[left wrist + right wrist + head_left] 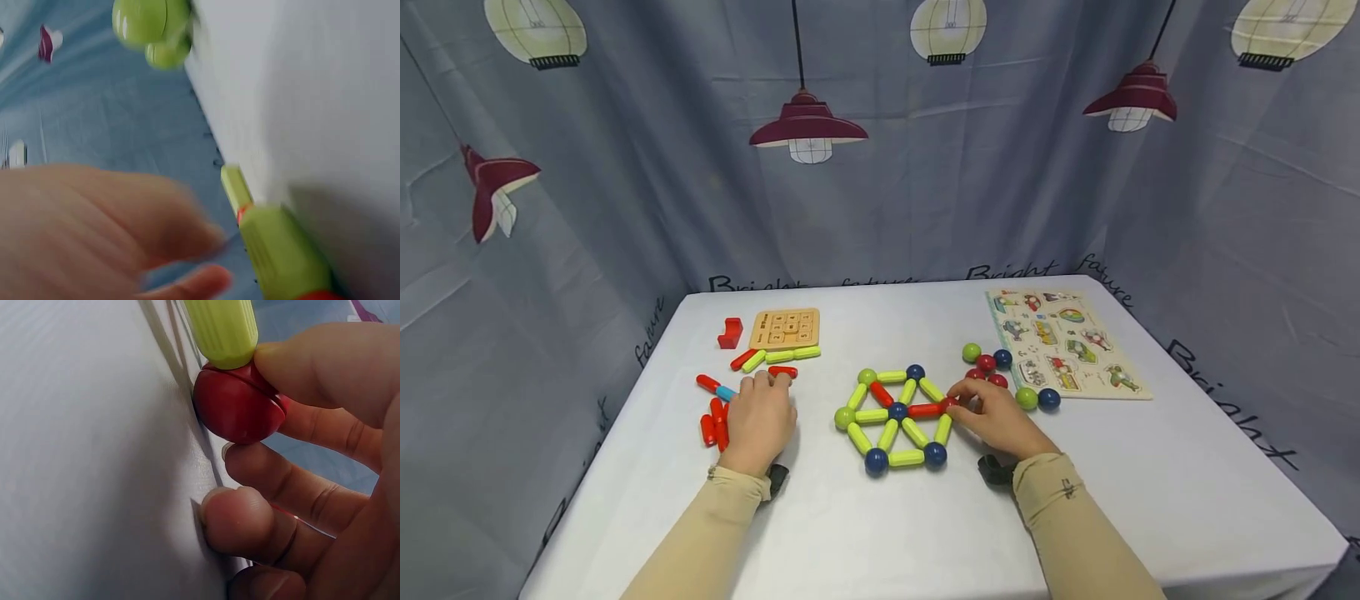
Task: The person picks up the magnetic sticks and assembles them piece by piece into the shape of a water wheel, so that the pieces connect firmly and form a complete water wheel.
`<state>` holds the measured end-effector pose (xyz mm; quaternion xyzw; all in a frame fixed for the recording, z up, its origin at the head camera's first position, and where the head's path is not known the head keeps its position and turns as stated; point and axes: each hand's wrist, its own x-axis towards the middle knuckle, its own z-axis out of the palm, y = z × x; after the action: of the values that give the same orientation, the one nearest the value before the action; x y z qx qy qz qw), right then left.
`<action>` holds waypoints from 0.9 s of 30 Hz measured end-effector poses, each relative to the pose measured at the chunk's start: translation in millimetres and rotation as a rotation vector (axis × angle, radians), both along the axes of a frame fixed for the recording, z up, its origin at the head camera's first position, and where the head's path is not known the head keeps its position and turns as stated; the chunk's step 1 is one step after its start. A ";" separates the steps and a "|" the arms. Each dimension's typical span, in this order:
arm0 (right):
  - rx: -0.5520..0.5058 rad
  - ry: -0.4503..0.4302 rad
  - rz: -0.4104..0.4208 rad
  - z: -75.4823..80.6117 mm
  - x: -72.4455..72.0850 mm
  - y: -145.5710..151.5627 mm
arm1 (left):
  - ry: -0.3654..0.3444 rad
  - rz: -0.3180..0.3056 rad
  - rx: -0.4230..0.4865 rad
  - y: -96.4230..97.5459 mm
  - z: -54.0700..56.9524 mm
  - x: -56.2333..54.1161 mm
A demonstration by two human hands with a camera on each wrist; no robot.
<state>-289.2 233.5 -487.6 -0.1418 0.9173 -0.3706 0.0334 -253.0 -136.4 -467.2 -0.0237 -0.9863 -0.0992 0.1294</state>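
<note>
On the table lies a hexagon-like frame of lime sticks (907,458) and balls, with a dark blue ball (898,411) at its centre and two red sticks (925,410) among its spokes. My right hand (1000,417) pinches a red ball (237,406) at the frame's right corner, where a lime stick (225,331) meets it. The left hand (762,421) is over the loose sticks, fingertips close to a red stick (786,371). In the left wrist view it is blurred, with nothing seen between thumb and finger, beside a lime stick (281,250).
Loose red sticks (708,430) and a blue stick (725,392) lie at the left. Behind are a wooden number board (785,328) and a red block (730,333). Several loose balls (1026,398) sit by a picture puzzle board (1105,358) at the right.
</note>
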 end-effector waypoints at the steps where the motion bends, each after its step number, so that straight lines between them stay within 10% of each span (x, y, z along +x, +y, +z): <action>1: 0.001 0.000 -0.004 0.0 0.0 0.1 | 0.000 0.011 -0.021 -3.4 1.3 0.4; 18: 0.018 0.000 -0.007 -1.0 -1.2 -0.9 | -0.247 -0.098 0.146 -10.4 -1.7 -5.2; 27: 0.019 0.014 0.004 1.1 -0.4 -1.4 | -0.145 -0.152 0.207 -13.2 -7.1 -12.6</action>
<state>-289.6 232.1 -486.5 -0.1456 0.9207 -0.3608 0.0292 -265.6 -149.6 -474.3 -0.0778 -0.9729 -0.2113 0.0517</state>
